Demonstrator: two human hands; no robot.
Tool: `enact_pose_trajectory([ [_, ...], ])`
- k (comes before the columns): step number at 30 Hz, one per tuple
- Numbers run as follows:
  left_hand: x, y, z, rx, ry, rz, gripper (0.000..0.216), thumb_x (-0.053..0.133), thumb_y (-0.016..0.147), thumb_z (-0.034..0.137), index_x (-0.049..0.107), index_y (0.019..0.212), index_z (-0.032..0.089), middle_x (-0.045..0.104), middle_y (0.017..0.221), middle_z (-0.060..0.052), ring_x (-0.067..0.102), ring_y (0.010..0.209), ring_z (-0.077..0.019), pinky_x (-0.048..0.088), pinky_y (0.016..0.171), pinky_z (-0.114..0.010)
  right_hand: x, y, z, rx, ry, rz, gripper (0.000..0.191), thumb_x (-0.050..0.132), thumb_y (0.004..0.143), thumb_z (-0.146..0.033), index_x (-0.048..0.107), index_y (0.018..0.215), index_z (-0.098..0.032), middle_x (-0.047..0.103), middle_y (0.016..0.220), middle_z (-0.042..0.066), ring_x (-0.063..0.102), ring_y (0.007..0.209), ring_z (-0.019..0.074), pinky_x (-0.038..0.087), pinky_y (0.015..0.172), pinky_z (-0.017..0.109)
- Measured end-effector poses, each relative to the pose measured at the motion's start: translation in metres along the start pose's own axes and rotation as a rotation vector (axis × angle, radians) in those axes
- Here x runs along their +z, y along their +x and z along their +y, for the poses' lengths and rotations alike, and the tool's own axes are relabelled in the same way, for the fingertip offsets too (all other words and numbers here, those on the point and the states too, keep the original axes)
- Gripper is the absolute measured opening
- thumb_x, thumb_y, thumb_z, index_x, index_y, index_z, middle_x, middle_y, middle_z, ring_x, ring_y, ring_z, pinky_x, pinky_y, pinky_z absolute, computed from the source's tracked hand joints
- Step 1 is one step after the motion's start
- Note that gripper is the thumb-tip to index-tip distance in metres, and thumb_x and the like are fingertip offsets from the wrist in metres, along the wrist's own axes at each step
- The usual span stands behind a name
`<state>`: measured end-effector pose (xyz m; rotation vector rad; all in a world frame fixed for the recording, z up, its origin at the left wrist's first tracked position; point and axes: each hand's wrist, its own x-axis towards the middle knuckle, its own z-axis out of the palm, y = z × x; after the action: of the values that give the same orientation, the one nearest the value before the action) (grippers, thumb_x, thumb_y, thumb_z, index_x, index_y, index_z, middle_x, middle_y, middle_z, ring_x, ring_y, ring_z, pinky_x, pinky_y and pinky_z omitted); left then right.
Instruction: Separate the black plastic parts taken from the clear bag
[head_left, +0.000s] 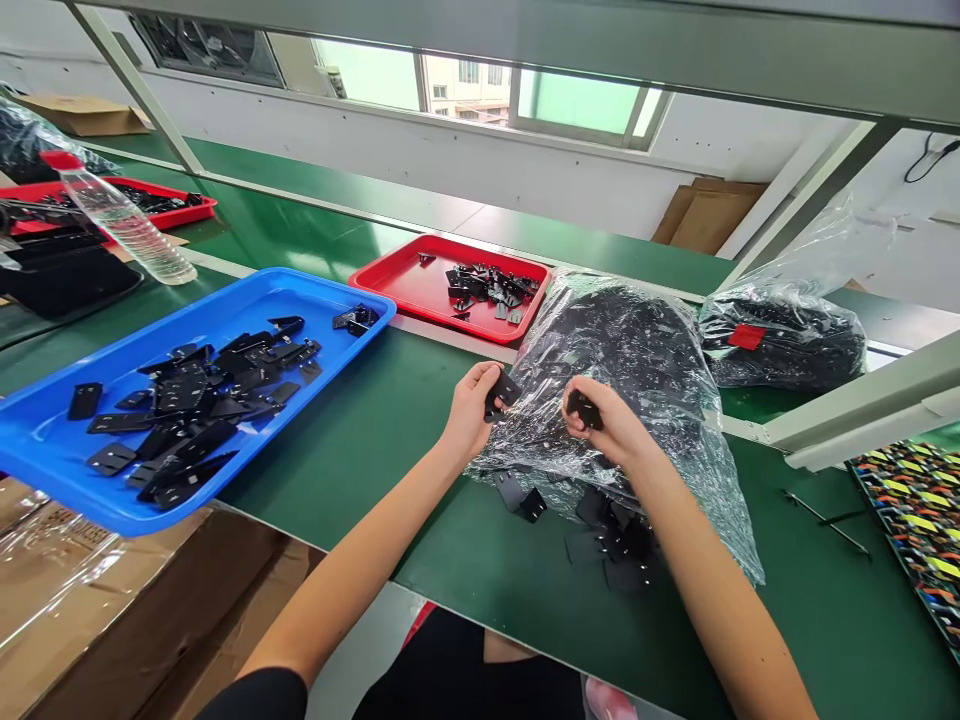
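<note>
My left hand [471, 410] is closed on a small flat black plastic part [504, 390], held just above the green table. My right hand [606, 424] pinches another small black part [583, 409] a short way to the right. Both hands hover in front of a large clear plastic bag [637, 370] stuffed with black parts. Several loose black parts [600, 525] spill from the bag's near end onto the table, between my forearms.
A blue tray [67, 470] with several black parts overhangs the table's near left edge. A red tray [420, 290] with a few parts lies behind. A second filled bag [787, 345] sits at the right, a plastic bottle [124, 225] at the left, cardboard boxes [90, 600] below.
</note>
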<state>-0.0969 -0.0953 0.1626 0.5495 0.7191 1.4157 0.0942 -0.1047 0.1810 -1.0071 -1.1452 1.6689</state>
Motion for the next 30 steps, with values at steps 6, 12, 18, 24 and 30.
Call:
enact_pose_trajectory([
  [6,-0.005,0.009,0.005,-0.158,-0.163,0.138,0.019,0.055,0.087,0.021,0.052,0.07,0.015,0.056,0.064,0.0,0.059,0.06,-0.0095,0.054,0.063,-0.024,0.016,-0.037,-0.03,-0.109,-1.01,-0.39,0.024,0.063,0.085,-0.031,0.07,0.107,-0.025,0.07,0.091,0.001,0.062,0.076,0.0164,0.045,0.069,0.026],
  [12,-0.006,0.005,0.011,-0.257,-0.242,0.078,0.02,0.043,0.093,0.023,0.057,0.081,0.014,0.069,0.089,-0.007,0.068,0.086,-0.0191,0.055,0.086,-0.04,0.058,-0.048,-0.003,-0.095,-1.692,-0.478,0.024,0.062,0.084,-0.03,0.07,0.106,-0.024,0.072,0.089,0.006,0.067,0.084,0.0251,0.044,0.069,0.028],
  [18,-0.005,0.0,0.015,-0.314,-0.288,-0.073,0.037,0.034,0.094,0.033,0.06,0.108,0.01,0.065,0.119,-0.015,0.061,0.113,-0.0291,0.047,0.099,-0.053,0.055,-0.04,0.007,-0.064,-1.758,-0.471,0.014,0.06,0.082,-0.024,0.072,0.09,-0.02,0.071,0.082,0.007,0.066,0.078,0.0241,0.04,0.062,0.026],
  [24,-0.003,-0.005,0.019,-0.301,-0.313,-0.216,0.044,0.033,0.094,0.035,0.056,0.123,0.01,0.058,0.133,-0.014,0.053,0.125,-0.0282,0.044,0.103,-0.051,0.041,-0.032,0.004,-0.11,-1.617,-0.503,0.009,0.061,0.082,-0.024,0.069,0.078,-0.021,0.063,0.067,0.0,0.058,0.064,0.0173,0.032,0.056,0.024],
  [30,-0.004,-0.006,0.017,-0.351,-0.282,-0.293,0.051,0.032,0.095,0.041,0.051,0.13,0.009,0.06,0.128,-0.017,0.056,0.121,-0.0276,0.05,0.094,-0.047,0.018,-0.029,-0.018,-0.197,-1.218,-0.528,0.022,0.052,0.092,-0.032,0.063,0.079,-0.019,0.055,0.067,-0.004,0.045,0.06,0.0122,0.034,0.058,0.022],
])
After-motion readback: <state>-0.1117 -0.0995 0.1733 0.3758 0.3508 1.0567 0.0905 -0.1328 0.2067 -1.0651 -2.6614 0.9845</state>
